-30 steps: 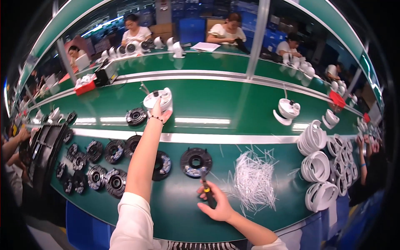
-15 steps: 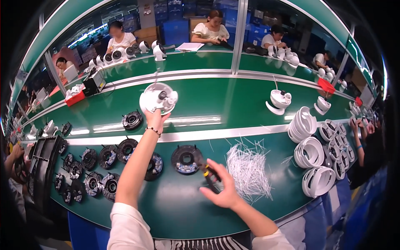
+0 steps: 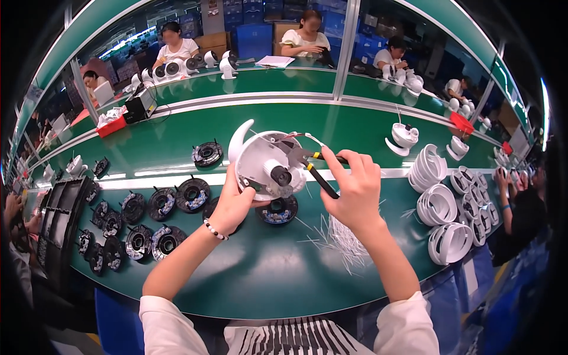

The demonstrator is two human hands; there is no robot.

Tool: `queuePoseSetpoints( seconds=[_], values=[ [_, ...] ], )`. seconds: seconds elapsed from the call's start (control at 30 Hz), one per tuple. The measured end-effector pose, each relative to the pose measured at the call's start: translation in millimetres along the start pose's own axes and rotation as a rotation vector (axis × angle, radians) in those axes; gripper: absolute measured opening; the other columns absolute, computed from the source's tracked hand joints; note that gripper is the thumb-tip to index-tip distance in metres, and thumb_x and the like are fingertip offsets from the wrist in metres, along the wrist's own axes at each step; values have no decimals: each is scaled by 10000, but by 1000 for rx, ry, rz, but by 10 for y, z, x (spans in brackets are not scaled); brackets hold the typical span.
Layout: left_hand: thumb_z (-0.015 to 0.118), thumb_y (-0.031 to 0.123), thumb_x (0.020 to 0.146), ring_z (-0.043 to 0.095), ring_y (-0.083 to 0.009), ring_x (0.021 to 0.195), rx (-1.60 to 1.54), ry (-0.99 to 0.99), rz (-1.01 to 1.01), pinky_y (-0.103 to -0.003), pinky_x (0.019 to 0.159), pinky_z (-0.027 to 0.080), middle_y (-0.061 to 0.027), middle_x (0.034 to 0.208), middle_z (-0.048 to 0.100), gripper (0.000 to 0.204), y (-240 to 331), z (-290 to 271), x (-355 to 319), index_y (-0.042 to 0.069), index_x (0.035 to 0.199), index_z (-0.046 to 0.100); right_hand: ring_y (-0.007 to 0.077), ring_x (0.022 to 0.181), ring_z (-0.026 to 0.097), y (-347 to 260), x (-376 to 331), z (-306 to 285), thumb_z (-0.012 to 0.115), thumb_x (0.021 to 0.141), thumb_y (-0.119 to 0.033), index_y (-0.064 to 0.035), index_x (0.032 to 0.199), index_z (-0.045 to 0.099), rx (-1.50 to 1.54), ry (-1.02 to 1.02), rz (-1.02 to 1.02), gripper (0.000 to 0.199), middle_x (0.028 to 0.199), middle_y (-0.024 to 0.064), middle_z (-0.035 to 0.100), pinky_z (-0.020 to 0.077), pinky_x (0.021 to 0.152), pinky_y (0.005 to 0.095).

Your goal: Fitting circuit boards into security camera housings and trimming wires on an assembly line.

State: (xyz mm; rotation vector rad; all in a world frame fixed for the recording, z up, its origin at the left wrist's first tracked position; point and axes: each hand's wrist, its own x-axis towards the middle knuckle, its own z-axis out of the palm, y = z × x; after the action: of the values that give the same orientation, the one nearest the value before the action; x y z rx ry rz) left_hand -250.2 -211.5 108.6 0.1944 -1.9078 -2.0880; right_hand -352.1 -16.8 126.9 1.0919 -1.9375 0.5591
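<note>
My left hand (image 3: 232,207) grips a white dome-shaped camera housing (image 3: 251,167) by its lower left edge, holding it above the bench. A black lens (image 3: 280,175) sits inside the housing, and a curved white arm sticks out at its left. In my right hand (image 3: 360,188) are wire cutters (image 3: 324,180) with black and yellow handles, spread apart. Their jaws are at the housing's upper right rim, beside thin wires (image 3: 305,136); whether they touch a wire I cannot tell. Partly hidden below the housing lies a round black base (image 3: 278,213) with a circuit board.
A pile of cut white ties (image 3: 343,239) lies beneath my right hand. Several black round bases (image 3: 161,203) and a black rack (image 3: 62,219) are at left. Stacked white rings (image 3: 438,208) stand at right, with white camera housings (image 3: 404,137) farther back. Co-workers sit across the bench.
My left hand has brought the white housing from the far bench toward me. My right hand has raised the wire cutters from the bench to the housing's rim.
</note>
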Motion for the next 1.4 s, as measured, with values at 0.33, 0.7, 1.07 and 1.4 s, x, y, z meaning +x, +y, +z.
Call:
queuePoseSetpoints(
  seconds=[0.33,0.7,1.07,1.4],
  values=[
    [308,-97,705,393,-267,1157,-2,-65,-51,-365,798,522,-121,1277,283,714,-7,75,-100,155,1334,83,226,810,466,-35,-67,15,685,509,-114,-129,1079,570,-87,25,-38,582,906,61,505,335,660,341],
    [303,-97,701,398,-284,1161,-6,-6,-48,-373,794,519,-127,1282,291,691,-42,227,172,157,1315,113,242,713,547,203,-374,199,674,553,-85,-90,1059,591,250,66,165,513,833,85,566,454,636,330],
    [347,-22,791,499,-267,1008,-293,127,-146,-435,850,485,-162,1151,401,361,-280,372,1133,-43,1150,308,214,684,568,301,-943,331,689,554,-49,-14,1042,588,505,115,348,500,841,114,575,465,598,283],
    [351,213,877,575,-356,860,-506,186,-337,-365,717,539,-263,1081,469,418,-1153,611,2297,-90,1164,323,219,668,532,389,-975,345,680,482,-54,-56,1011,610,423,113,200,534,809,69,565,448,588,294]
  ],
)
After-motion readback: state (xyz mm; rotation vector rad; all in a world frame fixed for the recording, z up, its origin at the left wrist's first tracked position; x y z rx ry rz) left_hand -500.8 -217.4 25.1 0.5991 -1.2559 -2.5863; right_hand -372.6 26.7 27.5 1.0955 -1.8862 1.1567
